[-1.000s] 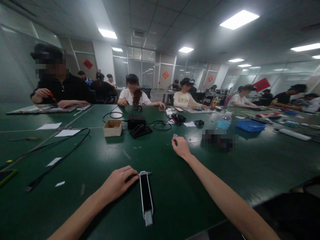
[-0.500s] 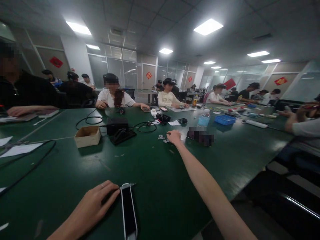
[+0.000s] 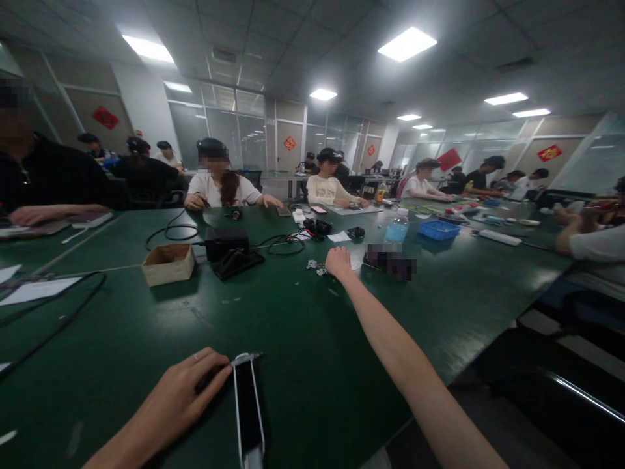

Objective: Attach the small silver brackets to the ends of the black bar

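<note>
Your left hand [image 3: 188, 391] rests low on the tabletop [image 3: 303, 339], its thumb and forefinger drawn close together at the far end of a white frame with a black strip [image 3: 249, 404]. You have the fingertips touching that end or just beside it; whether they grip it, the view cannot tell. The frame lies immediately to the right of this hand, its long axis running away from you with the far end tipped slightly left, and a thin rod crosses that end.

Your right hand [image 3: 338, 260] reaches well forward, fingers curled down. You cannot tell from here whether they hold anything. Small metal parts [image 3: 317, 266] lie just to its left, so the right hand is much the nearer to them, while the left is the one at the frame.

Just right of your right hand is a dark, blurred object [image 3: 389, 264], with a bottle of blue liquid [image 3: 396, 228] behind it and a blue tray [image 3: 439, 230] farther right. Left of the metal parts sit a black stand [image 3: 238, 262] and an open cardboard box [image 3: 168, 266]. The green surface stretches to people seated opposite, under bright ceiling lights [image 3: 407, 44].
</note>
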`<action>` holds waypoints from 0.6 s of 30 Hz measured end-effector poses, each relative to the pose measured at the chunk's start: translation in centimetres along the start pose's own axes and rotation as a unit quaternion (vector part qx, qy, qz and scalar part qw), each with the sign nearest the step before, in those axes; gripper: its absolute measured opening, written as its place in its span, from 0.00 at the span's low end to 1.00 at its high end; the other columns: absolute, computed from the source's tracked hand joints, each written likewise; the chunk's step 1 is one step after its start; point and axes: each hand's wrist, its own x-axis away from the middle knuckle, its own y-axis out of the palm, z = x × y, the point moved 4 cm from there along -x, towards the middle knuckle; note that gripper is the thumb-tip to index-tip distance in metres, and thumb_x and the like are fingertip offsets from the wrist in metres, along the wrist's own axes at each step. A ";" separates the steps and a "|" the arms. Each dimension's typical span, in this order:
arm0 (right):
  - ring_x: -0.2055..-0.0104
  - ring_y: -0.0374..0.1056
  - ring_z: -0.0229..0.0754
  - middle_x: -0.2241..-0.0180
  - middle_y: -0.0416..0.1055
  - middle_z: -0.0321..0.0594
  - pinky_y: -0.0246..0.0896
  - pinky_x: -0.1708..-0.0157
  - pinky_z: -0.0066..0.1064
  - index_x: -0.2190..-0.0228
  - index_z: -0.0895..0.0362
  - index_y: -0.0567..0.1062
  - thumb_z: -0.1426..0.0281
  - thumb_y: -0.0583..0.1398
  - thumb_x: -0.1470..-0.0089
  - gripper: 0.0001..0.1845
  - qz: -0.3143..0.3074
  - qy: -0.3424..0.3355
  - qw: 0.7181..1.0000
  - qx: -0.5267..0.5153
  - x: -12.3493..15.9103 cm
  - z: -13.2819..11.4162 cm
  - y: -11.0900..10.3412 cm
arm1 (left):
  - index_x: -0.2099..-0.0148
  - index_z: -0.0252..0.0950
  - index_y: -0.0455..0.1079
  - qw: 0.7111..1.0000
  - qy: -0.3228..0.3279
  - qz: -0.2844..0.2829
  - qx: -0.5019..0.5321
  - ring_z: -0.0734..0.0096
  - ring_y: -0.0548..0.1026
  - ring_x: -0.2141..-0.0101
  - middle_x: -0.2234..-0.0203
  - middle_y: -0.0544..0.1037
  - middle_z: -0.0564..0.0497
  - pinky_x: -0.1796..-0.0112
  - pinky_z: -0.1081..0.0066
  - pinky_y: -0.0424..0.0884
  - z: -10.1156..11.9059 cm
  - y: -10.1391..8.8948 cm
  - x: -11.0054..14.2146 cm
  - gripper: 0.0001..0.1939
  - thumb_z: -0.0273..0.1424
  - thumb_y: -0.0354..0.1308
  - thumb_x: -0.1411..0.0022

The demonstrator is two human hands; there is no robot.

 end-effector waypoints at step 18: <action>0.67 0.62 0.36 0.70 0.69 0.39 0.58 0.68 0.26 0.69 0.62 0.71 0.75 0.60 0.49 0.03 -0.137 -0.413 0.860 -0.266 18.2 -14.9 -4.6 | 0.60 0.39 0.72 0.998 -0.015 -0.062 -0.020 0.69 0.74 0.70 0.67 0.76 0.51 0.68 0.72 0.70 -0.6 0.3 -0.1 0.15 0.41 0.48 0.36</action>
